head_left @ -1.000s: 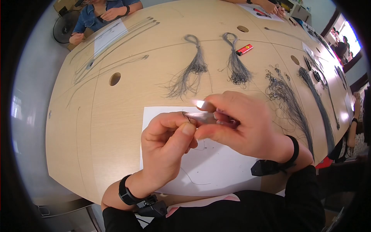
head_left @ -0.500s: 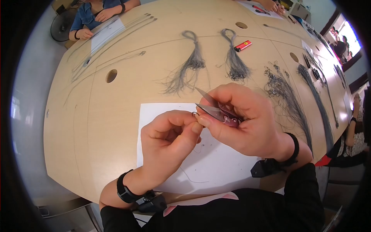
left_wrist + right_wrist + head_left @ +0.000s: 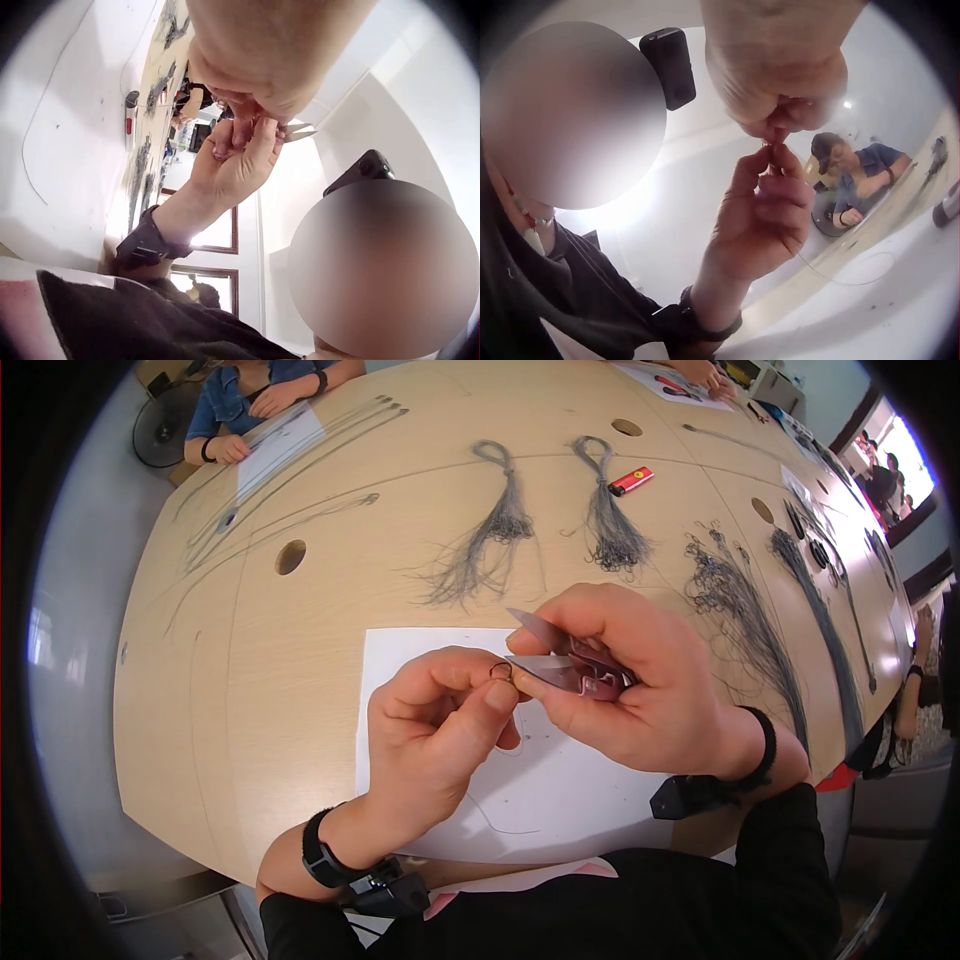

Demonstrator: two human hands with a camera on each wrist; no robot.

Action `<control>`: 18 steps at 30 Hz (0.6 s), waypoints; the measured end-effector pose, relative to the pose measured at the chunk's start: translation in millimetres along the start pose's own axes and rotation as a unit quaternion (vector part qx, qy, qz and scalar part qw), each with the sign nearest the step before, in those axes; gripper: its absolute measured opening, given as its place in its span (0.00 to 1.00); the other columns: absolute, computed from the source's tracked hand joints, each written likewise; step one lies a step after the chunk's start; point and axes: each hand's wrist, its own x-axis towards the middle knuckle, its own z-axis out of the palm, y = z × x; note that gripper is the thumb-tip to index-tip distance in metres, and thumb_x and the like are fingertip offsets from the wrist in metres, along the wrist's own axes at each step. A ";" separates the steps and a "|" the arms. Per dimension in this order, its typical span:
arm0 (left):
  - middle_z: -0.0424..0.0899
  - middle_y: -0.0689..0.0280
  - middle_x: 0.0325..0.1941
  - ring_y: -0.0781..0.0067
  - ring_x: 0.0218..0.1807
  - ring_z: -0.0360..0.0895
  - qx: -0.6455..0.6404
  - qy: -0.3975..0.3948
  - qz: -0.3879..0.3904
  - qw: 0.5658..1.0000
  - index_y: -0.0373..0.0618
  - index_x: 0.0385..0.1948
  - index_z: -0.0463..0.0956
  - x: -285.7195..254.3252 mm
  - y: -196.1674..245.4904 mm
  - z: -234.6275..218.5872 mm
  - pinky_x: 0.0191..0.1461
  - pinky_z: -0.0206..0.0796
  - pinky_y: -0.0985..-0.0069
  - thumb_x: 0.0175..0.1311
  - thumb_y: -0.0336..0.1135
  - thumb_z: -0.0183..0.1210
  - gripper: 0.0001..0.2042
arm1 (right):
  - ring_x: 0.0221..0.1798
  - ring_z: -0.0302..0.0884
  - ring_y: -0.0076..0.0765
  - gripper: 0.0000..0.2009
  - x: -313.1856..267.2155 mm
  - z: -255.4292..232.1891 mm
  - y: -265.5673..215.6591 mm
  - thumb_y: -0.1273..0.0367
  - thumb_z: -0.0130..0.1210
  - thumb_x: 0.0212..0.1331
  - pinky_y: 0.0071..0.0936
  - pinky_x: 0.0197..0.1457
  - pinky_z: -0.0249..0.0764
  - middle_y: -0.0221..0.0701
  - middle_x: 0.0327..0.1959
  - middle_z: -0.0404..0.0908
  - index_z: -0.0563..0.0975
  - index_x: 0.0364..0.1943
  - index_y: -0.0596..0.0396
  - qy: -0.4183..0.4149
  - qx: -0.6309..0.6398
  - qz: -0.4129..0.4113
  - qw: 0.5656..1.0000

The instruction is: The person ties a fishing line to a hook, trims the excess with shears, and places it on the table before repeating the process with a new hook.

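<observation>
1. Small, dark, curved hook [image 3: 499, 665]: pinched in the left hand's [image 3: 425, 735] grip, between thumb and forefinger.
2. Right hand [image 3: 655, 680]: fingers curl round metal snips [image 3: 552, 672] with glossy purplish handles. The spread blades point towards the left hand, the lower tip just beside the hook.
3. White paper [image 3: 600, 790] beneath, on the smooth, pale bench [image 3: 325, 600]; beyond, wispy grey bundles [image 3: 512, 510] and a red lighter [image 3: 632, 481].

No text can be read: the red lighter [image 3: 631, 481], at one o'clock on the desk [image 3: 330, 595], bears a yellow mark too small to decipher.
</observation>
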 end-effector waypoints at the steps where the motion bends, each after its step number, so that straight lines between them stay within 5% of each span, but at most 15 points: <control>1: 0.75 0.63 0.30 0.82 0.26 0.70 -0.004 -0.001 0.000 1.000 0.38 0.30 0.70 -0.1 0.8 0.3 0.26 0.65 0.86 0.53 0.24 0.50 0.04 | 0.20 0.61 0.13 0.11 -0.3 0.4 0.4 0.77 0.54 0.43 0.09 0.22 0.58 0.26 0.25 0.69 0.70 0.34 0.61 0.004 0.002 0.001 1.000; 5: 0.75 0.63 0.30 0.81 0.26 0.69 -0.019 -0.010 0.017 1.000 0.39 0.30 0.70 0.8 2.9 -2.7 0.26 0.65 0.86 0.54 0.25 0.50 0.04 | 0.21 0.62 0.14 0.12 -0.6 1.8 3.3 0.74 0.55 0.44 0.10 0.23 0.59 0.26 0.24 0.69 0.70 0.34 0.61 0.026 0.012 -0.008 1.000; 7: 0.75 0.63 0.30 0.81 0.26 0.69 -0.018 0.006 0.012 1.000 0.39 0.31 0.70 0.3 5.2 -0.1 0.27 0.64 0.86 0.54 0.25 0.50 0.04 | 0.23 0.68 0.26 0.14 3.2 -2.1 -4.7 0.69 0.58 0.41 0.18 0.24 0.66 0.31 0.25 0.70 0.70 0.32 0.59 0.004 -0.014 -0.004 1.000; 11: 0.75 0.62 0.31 0.81 0.26 0.69 -0.005 0.044 0.015 0.999 0.39 0.31 0.69 -0.1 9.0 3.1 0.27 0.64 0.86 0.54 0.25 0.50 0.04 | 0.23 0.67 0.22 0.15 0.6 2.0 -6.9 0.67 0.59 0.43 0.16 0.22 0.64 0.31 0.23 0.70 0.69 0.32 0.60 0.003 -0.022 0.008 1.000; 14: 0.73 0.61 0.33 0.81 0.26 0.69 0.018 0.023 0.084 0.996 0.38 0.31 0.69 2.7 9.6 1.7 0.28 0.65 0.85 0.54 0.24 0.49 0.04 | 0.24 0.66 0.16 0.13 0.1 0.7 -13.8 0.67 0.55 0.47 0.13 0.23 0.62 0.28 0.21 0.70 0.68 0.33 0.62 -0.026 0.057 0.095 0.994; 16: 0.72 0.60 0.34 0.80 0.27 0.69 0.062 -0.003 0.124 0.990 0.37 0.31 0.69 5.1 11.3 -2.1 0.28 0.65 0.85 0.54 0.23 0.48 0.04 | 0.24 0.63 0.12 0.12 2.3 -1.2 -21.8 0.68 0.52 0.51 0.11 0.23 0.60 0.25 0.20 0.68 0.67 0.34 0.64 -0.034 0.264 0.241 0.933; 18: 0.71 0.59 0.35 0.80 0.28 0.70 0.105 -0.030 0.162 0.981 0.36 0.31 0.69 5.8 12.5 -4.4 0.28 0.65 0.86 0.54 0.23 0.48 0.04 | 0.23 0.62 0.12 0.12 3.3 -3.3 -24.1 0.68 0.51 0.52 0.10 0.23 0.59 0.25 0.19 0.68 0.67 0.34 0.64 -0.046 0.272 0.248 0.929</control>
